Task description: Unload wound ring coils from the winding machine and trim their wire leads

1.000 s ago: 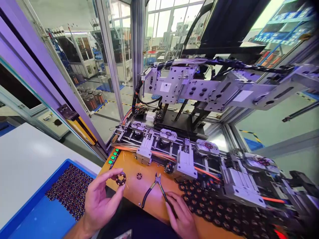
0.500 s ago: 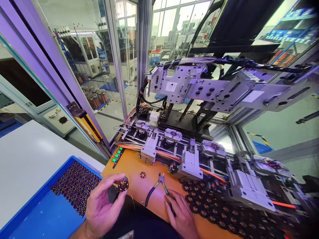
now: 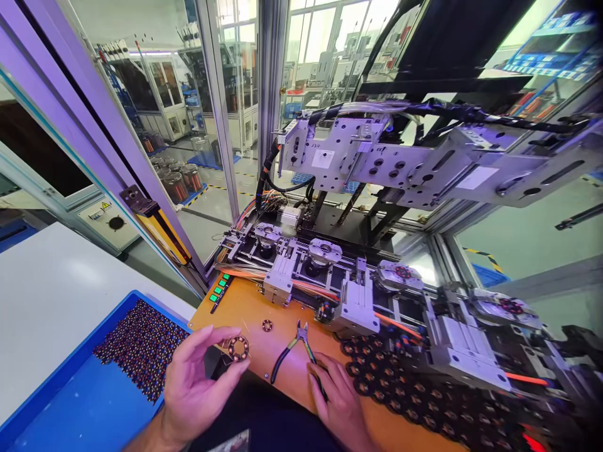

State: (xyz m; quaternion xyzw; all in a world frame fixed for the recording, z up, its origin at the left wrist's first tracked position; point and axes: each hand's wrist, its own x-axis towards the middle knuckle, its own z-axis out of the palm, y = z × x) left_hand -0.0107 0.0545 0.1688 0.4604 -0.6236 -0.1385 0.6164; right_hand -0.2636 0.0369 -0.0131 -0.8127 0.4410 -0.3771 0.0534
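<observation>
Between the thumb and fingers of my left hand (image 3: 202, 383) is a small ring-shaped motor stator (image 3: 238, 348) with copper windings, its round face turned toward me and thin wire ends sticking out. My right hand (image 3: 336, 395) is closed around one handle of the diagonal cutting pliers (image 3: 301, 336), whose jaws are spread and point away from me just above the orange work surface (image 3: 254, 307). Another small stator (image 3: 267, 326) lies on that surface, between the held one and the pliers' jaws.
At left a blue tray (image 3: 85, 414) holds a heap of small wound parts (image 3: 141, 345). Many dark stators (image 3: 405, 389) lie in rows at right. Metal clamping fixtures (image 3: 355, 307) line the back, beneath a grey machine plate (image 3: 400, 163). Green buttons (image 3: 220, 289) sit at the left edge.
My left hand has turned the stator, so its open ring face now shows instead of its tilted side. The pliers stay in my right hand with jaws apart; the view has shifted slightly.
</observation>
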